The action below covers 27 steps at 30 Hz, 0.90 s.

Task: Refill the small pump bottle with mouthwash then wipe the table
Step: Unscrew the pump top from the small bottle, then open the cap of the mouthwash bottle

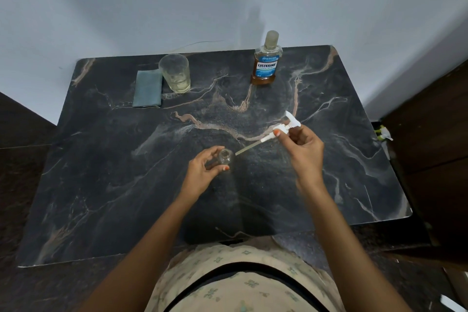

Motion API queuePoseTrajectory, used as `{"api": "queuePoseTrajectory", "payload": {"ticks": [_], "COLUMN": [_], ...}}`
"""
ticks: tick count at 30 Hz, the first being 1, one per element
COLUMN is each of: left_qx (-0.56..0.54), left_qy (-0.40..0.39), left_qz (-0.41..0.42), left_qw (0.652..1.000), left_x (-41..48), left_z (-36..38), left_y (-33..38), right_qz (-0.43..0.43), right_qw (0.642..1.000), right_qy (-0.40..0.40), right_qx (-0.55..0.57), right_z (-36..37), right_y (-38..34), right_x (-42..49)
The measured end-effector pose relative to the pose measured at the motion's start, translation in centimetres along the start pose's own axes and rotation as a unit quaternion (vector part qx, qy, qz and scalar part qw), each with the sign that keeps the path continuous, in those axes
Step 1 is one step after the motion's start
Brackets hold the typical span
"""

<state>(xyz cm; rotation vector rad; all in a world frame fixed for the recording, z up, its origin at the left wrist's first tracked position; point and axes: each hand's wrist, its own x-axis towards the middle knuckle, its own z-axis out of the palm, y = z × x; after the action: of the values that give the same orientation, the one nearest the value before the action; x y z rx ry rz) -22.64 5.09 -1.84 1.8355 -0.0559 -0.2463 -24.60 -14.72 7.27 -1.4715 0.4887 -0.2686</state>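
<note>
A small clear pump bottle [225, 156] stands open-necked in the middle of the dark marble table [126, 185], held by my left hand [202, 172]. My right hand [302, 148] holds the white pump head [285, 127] up and to the right of the bottle; its dip tube slants down toward the bottle's neck, the tip just outside it. A Listerine mouthwash bottle [267, 63] with a little amber liquid at the bottom stands capped at the back right. A folded grey-blue cloth [148, 88] lies at the back left.
A clear glass [175, 73] with a little pale liquid stands beside the cloth at the back. A wall runs behind the table. Dark wooden furniture [435, 147] stands to the right, with a spray nozzle [383, 133] beside it.
</note>
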Motion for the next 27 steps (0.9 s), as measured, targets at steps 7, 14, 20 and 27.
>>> {"api": "queuePoseTrajectory", "payload": {"ticks": [7,14,20,27], "left_qx": [-0.001,0.015,0.011,-0.019], "left_qy": [0.009,0.001,0.008,-0.002], "left_qz": [-0.006,-0.002,0.006,-0.012], "left_qw": [1.000,1.000,1.000,1.000], "left_x": [0.1,0.4,0.0,0.0], "left_z": [0.4,0.2,0.2,0.6], "left_y": [-0.1,-0.1,-0.2,-0.6], "right_qz": [0.100,0.152,0.175,0.187], "right_qw": [0.984,0.960,0.950,0.929], "right_qy": [0.141,0.188,0.159,0.124], "right_qx": [-0.037,-0.140,-0.205,-0.296], "right_z": [-4.5,-7.2,-8.0,-7.9], "right_y": [5.6,9.8,11.4,11.5], "right_x": [0.8,0.5,0.8,1.2]}}
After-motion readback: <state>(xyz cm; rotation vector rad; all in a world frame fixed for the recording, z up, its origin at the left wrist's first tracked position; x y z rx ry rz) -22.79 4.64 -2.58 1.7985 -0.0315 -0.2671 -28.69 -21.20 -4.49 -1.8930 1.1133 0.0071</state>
